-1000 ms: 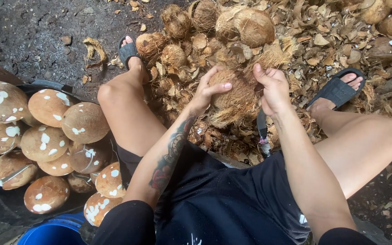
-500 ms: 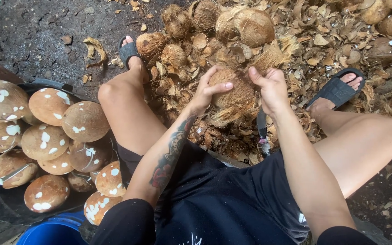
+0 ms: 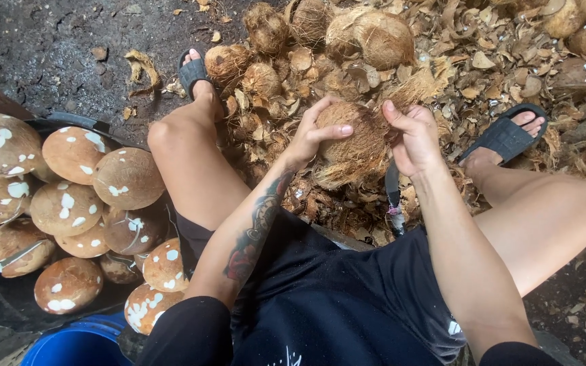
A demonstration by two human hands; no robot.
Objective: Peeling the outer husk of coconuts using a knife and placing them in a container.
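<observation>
A wide litter of dry husk scraps (image 3: 483,61) covers the ground across the far right of the scene, with several unpeeled fibrous coconuts (image 3: 367,37) lying among it at the far edge. At the left, a dark tub (image 3: 69,122) is heaped with peeled coconuts (image 3: 127,177), brown and smooth with white patches where the shell has been nicked; just near of it the rim of a blue bucket (image 3: 69,346) shows. The person sits in the middle with bare knees spread, in dark shorts and black slide sandals, one foot at the far left (image 3: 193,71) and one at the right (image 3: 506,135). Between the knees, above the husk litter, is the hairy coconut (image 3: 354,139) being worked, held in both hands. The left hand (image 3: 310,135) cups its left side, fingers curled over the top and thumb pressed against the front, closed firmly on the fibre. The right hand (image 3: 412,139) grips the right side, fingers wrapped into the loose husk and thumb pointing up, also clamped on the coconut. Just below the right hand a narrow upright blade (image 3: 392,196), with a band of tape low down, rises from between the legs; whether its tip touches the coconut is hidden.
</observation>
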